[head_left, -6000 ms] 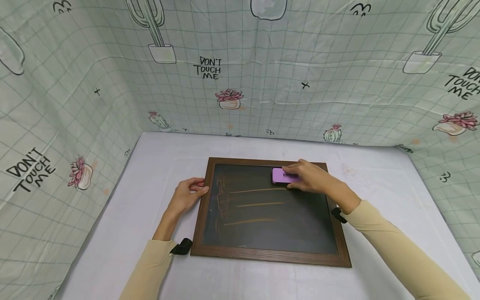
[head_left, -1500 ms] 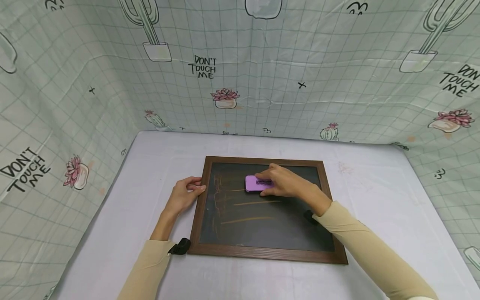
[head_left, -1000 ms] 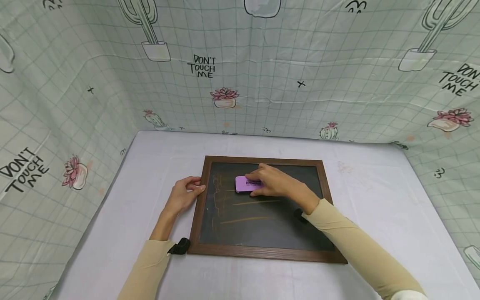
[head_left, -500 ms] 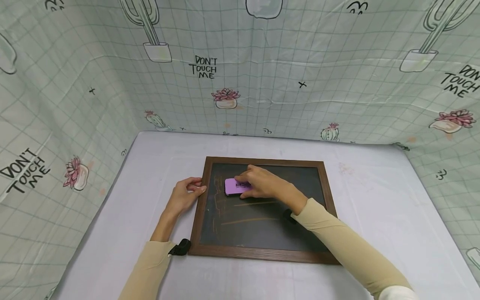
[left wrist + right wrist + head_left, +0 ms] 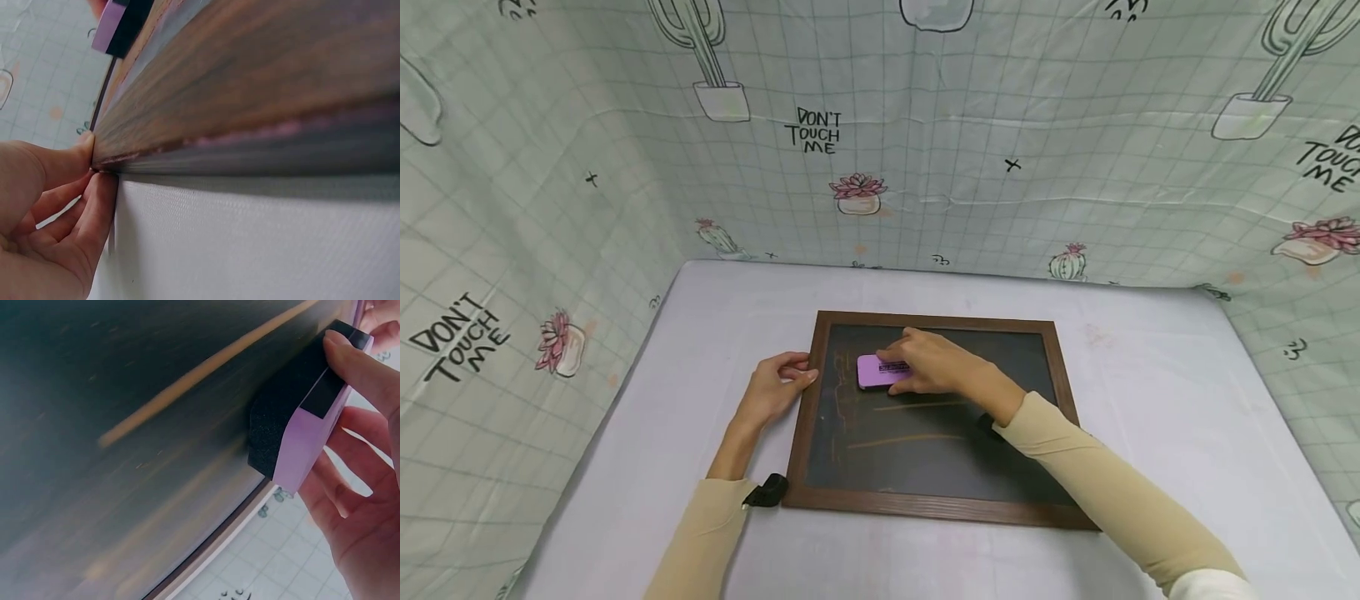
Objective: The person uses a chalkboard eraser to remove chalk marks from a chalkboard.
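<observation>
A: ok where's the purple, round-cornered block eraser with the black felt-looking underside rn? going by the head cam, 12 = away from the person

B: about 10 o'clock from the middle of the dark grey, rectangular chalkboard

A: and who's got it?

B: bare right hand. thumb on its 6 o'clock side, fingers over the 12 side, so it's pinched toward the 3 o'clock end. long axis runs roughly 9 to 3, free end sticking out at 9

A: other hand?

B: bare left hand is well apart from it, out around 9, thumb and fingers pinching the brown wooden frame at its 9 o'clock edge

A: so what's the key relation?

B: imo where the chalk sits from the eraser. thin orange-yellow upper line is just off the thumb side, about 4. matching lower line is further out, between 5 and 6. faint brownish scribble is around 8, near the free end. can't tell if the underside's flat on the board all along tho
</observation>
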A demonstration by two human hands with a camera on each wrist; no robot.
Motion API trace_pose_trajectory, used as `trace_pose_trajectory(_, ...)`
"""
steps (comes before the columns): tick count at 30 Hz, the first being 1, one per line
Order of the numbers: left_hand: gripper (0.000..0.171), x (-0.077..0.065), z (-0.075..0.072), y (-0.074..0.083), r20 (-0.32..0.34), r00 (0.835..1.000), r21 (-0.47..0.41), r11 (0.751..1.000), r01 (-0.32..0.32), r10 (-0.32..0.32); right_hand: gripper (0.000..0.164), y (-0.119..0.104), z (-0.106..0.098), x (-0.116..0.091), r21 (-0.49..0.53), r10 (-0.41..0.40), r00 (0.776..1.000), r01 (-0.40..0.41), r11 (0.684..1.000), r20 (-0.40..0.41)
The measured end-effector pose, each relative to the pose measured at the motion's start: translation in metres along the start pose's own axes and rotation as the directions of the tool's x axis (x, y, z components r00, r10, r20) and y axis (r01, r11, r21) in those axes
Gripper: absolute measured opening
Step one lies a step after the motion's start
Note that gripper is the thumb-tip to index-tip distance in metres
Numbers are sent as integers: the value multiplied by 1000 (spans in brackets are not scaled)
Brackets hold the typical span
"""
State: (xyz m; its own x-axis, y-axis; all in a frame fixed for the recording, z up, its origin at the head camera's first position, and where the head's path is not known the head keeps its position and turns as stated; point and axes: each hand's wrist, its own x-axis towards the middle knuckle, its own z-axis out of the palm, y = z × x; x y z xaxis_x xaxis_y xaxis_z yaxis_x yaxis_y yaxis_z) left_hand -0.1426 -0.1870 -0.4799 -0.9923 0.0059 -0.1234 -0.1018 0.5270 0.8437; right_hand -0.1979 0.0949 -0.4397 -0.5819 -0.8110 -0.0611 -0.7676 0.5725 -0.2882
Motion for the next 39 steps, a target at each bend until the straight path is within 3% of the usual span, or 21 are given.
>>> trace_pose_trajectory(15, 41, 0, -2, 1, 15, 1000, 0, 1000, -16, 16, 61, 16, -4, -26, -10, 66, 998, -66, 998, 6)
trace_pose_trajectory(39, 41, -1, -1, 1, 11, 1000, 1, 1000, -19, 19, 61, 44, -8, -77, -6, 62, 996, -63, 998, -65)
